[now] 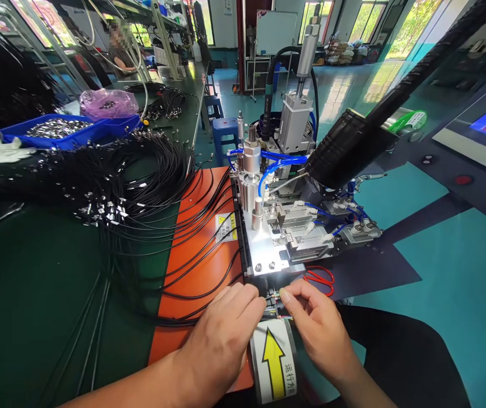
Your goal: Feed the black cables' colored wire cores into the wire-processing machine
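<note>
My left hand (230, 323) is closed at the front of the metal machine (264, 243), its fingers curled over something I cannot make out, beside the ends of black cables. Just right of it, my right hand (317, 323) pinches thin coloured wires (276, 295) between thumb and forefinger. Both hands are above a small metal fixture (271, 311), partly hidden by the fingers. Below them is a white label with a yellow arrow (273, 360). Black cables (200, 294) run across the orange plate (209, 260) towards the machine.
Cable bundles (153, 170) lie on the green table (26, 283) at left, near a blue tray (98, 133) of metal parts and a pink bag (109, 104). Red-handled scissors (322, 279) lie right of the machine. A control panel (472, 153) stands at right. A person (119, 54) sits far back.
</note>
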`<act>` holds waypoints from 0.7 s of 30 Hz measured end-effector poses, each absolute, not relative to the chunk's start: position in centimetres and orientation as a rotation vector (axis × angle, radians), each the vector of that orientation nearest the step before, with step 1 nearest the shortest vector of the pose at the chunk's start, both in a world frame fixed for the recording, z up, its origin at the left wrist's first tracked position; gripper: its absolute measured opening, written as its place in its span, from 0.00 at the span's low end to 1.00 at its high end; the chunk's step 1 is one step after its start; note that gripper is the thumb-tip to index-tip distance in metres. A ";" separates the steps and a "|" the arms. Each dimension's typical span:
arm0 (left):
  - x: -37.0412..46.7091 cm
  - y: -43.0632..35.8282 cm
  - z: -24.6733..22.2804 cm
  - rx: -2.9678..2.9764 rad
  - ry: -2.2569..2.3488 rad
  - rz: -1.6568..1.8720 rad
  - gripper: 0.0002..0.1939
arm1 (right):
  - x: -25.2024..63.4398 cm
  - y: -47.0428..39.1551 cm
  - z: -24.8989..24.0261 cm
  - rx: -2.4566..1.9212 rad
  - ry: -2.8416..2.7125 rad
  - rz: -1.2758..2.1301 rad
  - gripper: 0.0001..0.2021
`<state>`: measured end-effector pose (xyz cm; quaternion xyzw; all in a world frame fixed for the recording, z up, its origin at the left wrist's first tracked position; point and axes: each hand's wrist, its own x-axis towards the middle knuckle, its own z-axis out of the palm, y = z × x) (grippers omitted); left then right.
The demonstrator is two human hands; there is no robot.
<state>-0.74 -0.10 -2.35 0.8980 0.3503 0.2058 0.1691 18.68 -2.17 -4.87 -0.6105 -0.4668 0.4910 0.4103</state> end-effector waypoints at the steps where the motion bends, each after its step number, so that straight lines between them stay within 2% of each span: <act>1: -0.7 -0.1 -2.3 2.557 0.992 0.582 0.14 | 18.7 -2.2 -5.0 -1.531 -1.168 1.244 0.13; 8: -0.7 0.2 -2.1 2.653 0.981 0.490 0.22 | 18.8 -2.2 -5.0 -1.480 -1.135 1.315 0.13; 21: -0.6 0.5 -1.8 2.629 0.975 0.381 0.22 | 18.8 -2.2 -4.9 -1.477 -1.154 1.329 0.14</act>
